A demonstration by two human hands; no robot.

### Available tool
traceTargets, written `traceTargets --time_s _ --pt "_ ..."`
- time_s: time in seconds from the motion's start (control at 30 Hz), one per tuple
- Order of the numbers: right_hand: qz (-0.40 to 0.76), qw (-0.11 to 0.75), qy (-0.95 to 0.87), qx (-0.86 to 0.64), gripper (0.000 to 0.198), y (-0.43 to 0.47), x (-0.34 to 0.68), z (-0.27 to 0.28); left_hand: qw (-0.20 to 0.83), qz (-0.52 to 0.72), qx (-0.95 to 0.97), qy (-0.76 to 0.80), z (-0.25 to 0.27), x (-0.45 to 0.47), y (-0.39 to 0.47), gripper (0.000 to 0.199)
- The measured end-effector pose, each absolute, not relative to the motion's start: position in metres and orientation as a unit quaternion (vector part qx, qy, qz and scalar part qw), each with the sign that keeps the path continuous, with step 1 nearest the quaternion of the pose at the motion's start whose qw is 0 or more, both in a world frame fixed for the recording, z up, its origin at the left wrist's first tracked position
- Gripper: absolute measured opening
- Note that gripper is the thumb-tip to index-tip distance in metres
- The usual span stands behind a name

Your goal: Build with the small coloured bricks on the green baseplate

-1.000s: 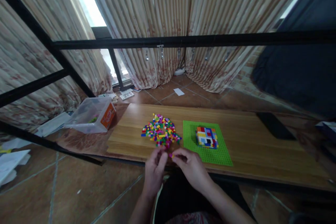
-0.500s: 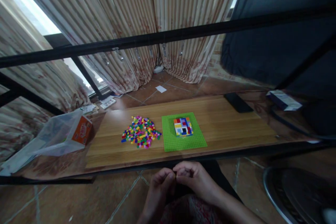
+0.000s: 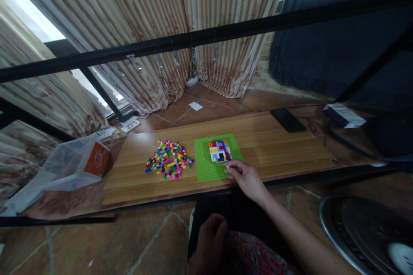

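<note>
The right hand (image 3: 250, 179) has left the left hand (image 3: 211, 235) for the brick block's (image 3: 220, 151) near edge, shifting work there. Neither grip's state can be told.

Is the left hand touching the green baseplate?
Apart. In the head view, the front edge of the wooden tabletop shows between the left hand and the green baseplate.

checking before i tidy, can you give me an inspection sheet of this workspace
Surface: wooden board, glare at far left
Things: loose bricks heaped left, brick block on green baseplate
Clutter: dark slab at far right corner, clear plastic box off left end
Hands: right hand by the block's near side, contents unclear; left hand low in view
Cables: dark strip at right, possibly one
Surroundings: curtains, black rail, tiled floor
</note>
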State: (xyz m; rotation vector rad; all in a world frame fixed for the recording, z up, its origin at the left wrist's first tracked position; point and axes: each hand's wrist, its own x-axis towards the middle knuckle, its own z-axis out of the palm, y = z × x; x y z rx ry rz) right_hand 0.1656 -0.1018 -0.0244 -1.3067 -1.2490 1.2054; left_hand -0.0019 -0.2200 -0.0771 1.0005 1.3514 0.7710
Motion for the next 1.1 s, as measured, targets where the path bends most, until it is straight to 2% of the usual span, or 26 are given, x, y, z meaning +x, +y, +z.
traceTargets --time_s 0.1,0.3,0.43,0.9,0.97,1.1 --pt "0.458 0.463 -0.538 -0.535 0.018 -0.096 0.164 -0.024 0.586 0.315 0.462 0.586 -0.081 -0.001 -0.223 0.022" --pt "0.268 0.485 -0.638 -0.535 0.012 -0.079 0.159 -0.026 0.573 0.296 0.490 0.587 -0.079 -0.006 -0.217 0.018" --pt "0.205 0.503 -0.637 -0.548 0.007 -0.069 0.153 -0.037 0.562 0.284 0.504 0.591 -0.077 -0.005 -0.217 0.020" --pt "0.162 0.514 -0.618 -0.573 0.004 -0.056 0.145 -0.056 0.574 0.315 0.478 0.585 -0.070 -0.010 -0.211 0.025" --pt "0.162 0.509 -0.620 -0.574 0.005 -0.056 0.145 -0.055 0.546 0.346 0.476 0.595 -0.059 -0.014 -0.198 0.026" --pt "0.159 0.511 -0.625 -0.568 0.007 -0.057 0.143 -0.056 0.424 0.428 0.549 0.580 -0.035 -0.022 -0.152 0.022"
